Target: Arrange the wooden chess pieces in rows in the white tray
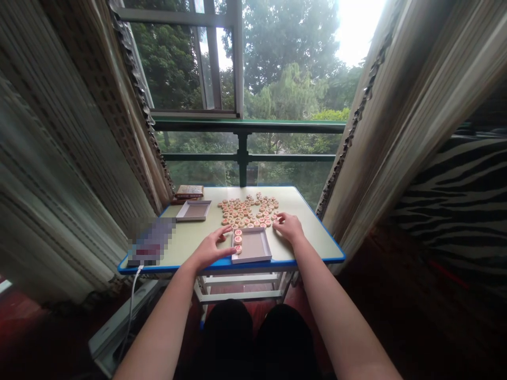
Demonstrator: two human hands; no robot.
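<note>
Many round wooden Chinese chess pieces [241, 214] with red and dark characters lie in a loose cluster on the pale table [312, 240]. In front of them is a shallow open box [253, 245], with three red-marked pieces [238, 240] in a column along its left wall. My left hand [209, 247] rests at that wall, thumb and fingers spread apart, thumb close to the nearest piece. At the right edge of the cluster, my right hand [290, 227] has its fingertips curled down at a chess piece [274, 217]; the fingers partly hide the contact.
A second shallow tray [194, 210] sits at the back left, with a small patterned box [189, 191] behind it. A blurred device [150, 240] with a white cable [134, 295] lies at the left edge. Curtains [356, 158] flank the table; a green railing [245, 126] stands behind.
</note>
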